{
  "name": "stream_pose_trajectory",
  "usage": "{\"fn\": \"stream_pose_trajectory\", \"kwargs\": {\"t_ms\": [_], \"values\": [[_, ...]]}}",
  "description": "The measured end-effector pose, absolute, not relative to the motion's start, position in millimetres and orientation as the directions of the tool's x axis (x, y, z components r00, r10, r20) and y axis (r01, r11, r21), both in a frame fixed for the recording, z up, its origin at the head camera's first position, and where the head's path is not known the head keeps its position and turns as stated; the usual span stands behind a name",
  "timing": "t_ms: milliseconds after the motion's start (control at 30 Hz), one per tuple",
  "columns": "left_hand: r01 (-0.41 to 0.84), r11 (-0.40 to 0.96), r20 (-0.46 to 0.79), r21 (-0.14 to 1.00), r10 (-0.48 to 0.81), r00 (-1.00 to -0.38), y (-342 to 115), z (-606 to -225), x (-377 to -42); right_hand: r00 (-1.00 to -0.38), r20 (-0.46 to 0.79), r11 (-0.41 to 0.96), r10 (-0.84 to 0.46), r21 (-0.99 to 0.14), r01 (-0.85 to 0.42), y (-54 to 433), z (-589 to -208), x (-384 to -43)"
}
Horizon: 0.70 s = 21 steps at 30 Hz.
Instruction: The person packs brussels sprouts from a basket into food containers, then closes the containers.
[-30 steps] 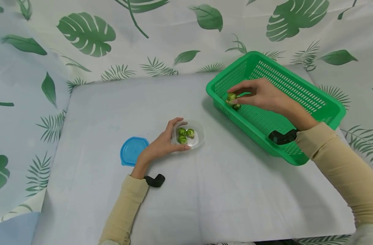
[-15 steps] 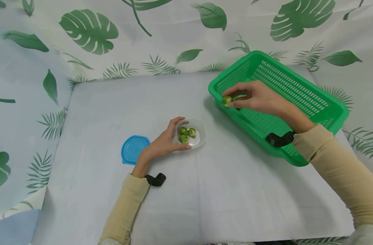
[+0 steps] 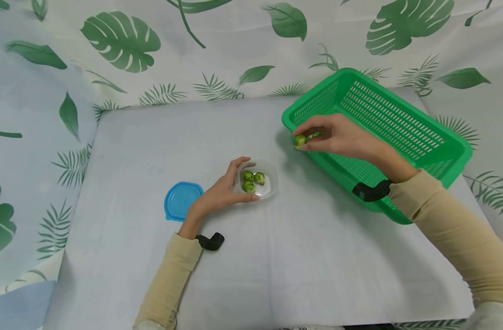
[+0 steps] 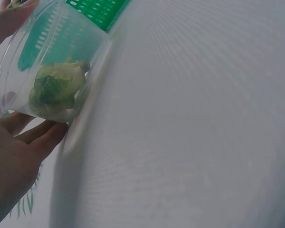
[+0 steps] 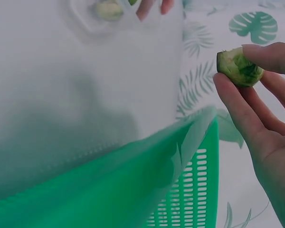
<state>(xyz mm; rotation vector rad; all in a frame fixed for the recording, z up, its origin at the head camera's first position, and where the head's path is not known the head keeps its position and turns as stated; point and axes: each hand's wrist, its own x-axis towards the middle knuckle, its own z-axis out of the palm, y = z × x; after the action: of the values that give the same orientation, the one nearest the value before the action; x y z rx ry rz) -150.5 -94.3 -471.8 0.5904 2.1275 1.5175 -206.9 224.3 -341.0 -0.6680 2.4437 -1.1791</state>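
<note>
My left hand [image 3: 222, 195] holds a small clear plastic container [image 3: 272, 185] on the table, with fingers on its far side and thumb on its near side. Three Brussels sprouts [image 3: 248, 186] lie inside it, towards the left. Another Brussels sprout [image 5: 240, 67] is pinched between the thumb and fingertips of my right hand [image 3: 338, 135]. That hand is raised over the left rim of the green plastic basket [image 3: 404, 121]. A bit of pale green shows between its fingers in the head view, too small to tell what it is.
A blue lid [image 3: 182, 200] lies flat on the white-covered table [image 3: 230, 279], left of the container and partly behind the left hand. The basket's raised rim stands to the right of the container. Leaf-printed cloth [image 3: 218, 50] hangs behind the table.
My right hand has lifted the pinched sprout out of the basket and carried it left to the basket's rim. The left hand and container have stayed put.
</note>
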Motion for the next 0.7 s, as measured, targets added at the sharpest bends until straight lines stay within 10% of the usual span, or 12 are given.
{"fn": "stream_pose_trajectory", "kwargs": {"t_ms": [700], "values": [[0.074,0.310,-0.126,0.948,0.577,-0.807,-94.2,-473.0,-151.2,-0.802,-0.117,0.525,-0.586,-0.808,-0.267,205.3,-347.1,-199.6]]}}
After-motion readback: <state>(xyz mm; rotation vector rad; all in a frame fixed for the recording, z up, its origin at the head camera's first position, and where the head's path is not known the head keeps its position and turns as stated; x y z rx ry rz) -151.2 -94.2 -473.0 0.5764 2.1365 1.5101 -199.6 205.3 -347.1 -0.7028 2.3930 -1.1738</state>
